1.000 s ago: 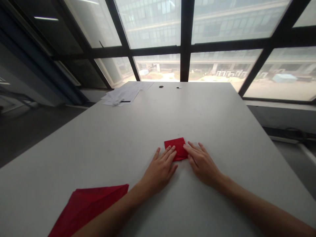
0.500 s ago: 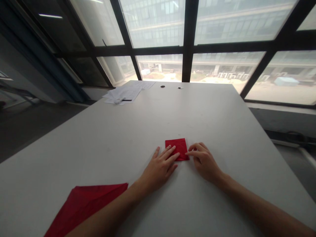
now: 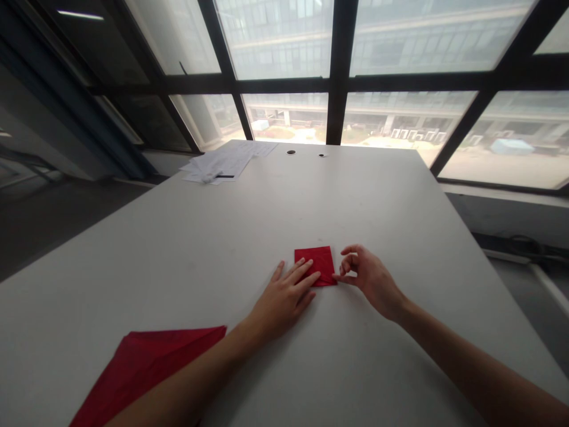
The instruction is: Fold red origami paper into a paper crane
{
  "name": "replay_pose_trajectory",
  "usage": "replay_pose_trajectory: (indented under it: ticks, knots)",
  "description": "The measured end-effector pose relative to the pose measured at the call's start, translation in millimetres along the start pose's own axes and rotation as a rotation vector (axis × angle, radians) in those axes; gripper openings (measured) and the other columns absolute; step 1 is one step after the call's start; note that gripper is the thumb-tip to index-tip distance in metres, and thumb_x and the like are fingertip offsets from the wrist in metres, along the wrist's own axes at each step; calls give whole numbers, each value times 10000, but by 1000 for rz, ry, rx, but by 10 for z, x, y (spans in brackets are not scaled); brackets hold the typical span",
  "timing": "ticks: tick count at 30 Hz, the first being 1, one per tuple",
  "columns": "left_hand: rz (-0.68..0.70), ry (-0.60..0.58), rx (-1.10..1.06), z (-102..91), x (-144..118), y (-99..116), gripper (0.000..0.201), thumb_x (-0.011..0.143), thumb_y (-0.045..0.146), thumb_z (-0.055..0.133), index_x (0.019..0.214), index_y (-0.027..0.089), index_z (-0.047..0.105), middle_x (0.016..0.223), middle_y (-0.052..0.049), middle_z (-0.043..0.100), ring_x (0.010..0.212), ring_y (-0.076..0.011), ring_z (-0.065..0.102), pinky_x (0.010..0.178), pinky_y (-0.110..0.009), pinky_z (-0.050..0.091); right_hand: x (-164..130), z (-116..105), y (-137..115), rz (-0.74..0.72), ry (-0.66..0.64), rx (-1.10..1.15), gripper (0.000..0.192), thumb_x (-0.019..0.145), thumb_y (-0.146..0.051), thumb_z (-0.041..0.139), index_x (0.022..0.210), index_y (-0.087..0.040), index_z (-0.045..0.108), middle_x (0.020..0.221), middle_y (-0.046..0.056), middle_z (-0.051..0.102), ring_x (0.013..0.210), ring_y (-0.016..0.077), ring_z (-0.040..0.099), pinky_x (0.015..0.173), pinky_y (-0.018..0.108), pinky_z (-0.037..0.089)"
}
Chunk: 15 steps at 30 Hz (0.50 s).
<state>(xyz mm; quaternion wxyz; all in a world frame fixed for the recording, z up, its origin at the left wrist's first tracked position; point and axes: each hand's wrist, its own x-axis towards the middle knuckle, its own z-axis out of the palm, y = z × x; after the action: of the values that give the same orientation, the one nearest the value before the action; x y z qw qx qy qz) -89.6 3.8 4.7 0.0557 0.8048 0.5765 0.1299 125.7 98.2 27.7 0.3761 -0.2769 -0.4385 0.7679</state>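
A small red folded square [image 3: 322, 259], which looks like thin cloth or soft paper, lies flat on the white table [image 3: 249, 237]. My left hand [image 3: 287, 293] rests on its left and lower part with the fingers spread, covering that corner. At the lower right corner of the square, my right hand [image 3: 367, 276] is turned on its side. Its thumb reaches to the corner while the other fingers are curled but apart from the thumb, with nothing visible between them. Under my left forearm lies a larger red folded piece [image 3: 146, 367], partly hidden by the arm.
Loose white papers [image 3: 222, 163] with a dark strip on them lie at the far left of the table. Two round holes, one a larger cable hole [image 3: 290, 152], sit near the far edge. Beyond stand dark-framed windows [image 3: 335, 83].
My right hand has rolled over and opened, its index finger lifting off the square's corner while the thumb stays there. My left hand keeps its place on the square. The view has shifted slightly.
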Motion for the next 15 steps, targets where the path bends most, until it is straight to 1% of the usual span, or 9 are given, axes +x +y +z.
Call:
replay_pose_trajectory:
  ticks: [3,6,11,15]
  knots:
    - [1,4,0,3,-2,0,427,1022,374,395,1436,303,467,1537,-66,416,1450,-254,336,1195,-590,191,1,-23,-22,58,-37,4,341,914,-554,546,940,-222,620,728,-14,556,741,155,540,794,362,506]
    - [-6,4,-2,-2,-4,9,428,1021,376,396,1436,302,467,1542,-65,409,1452,-255,333,1197,-586,189,-2,-29,-59,133,-68,54,392,906,-598,537,962,-222,630,723,-11,559,751,161,547,832,388,503]
    - [-13,-8,-3,-2,-6,9,435,1023,387,389,1444,302,454,1542,-58,410,1458,-254,320,1198,-582,193,16,-49,-92,210,-105,124,420,923,-601,509,992,-212,651,730,5,573,767,165,550,870,417,504]
    - [-18,-20,3,6,-6,5,443,1024,398,380,1453,303,440,1547,-54,402,1463,-264,309,1194,-593,195,33,-70,-120,279,-93,164,408,933,-575,509,983,-202,665,724,12,573,759,167,552,883,438,509]
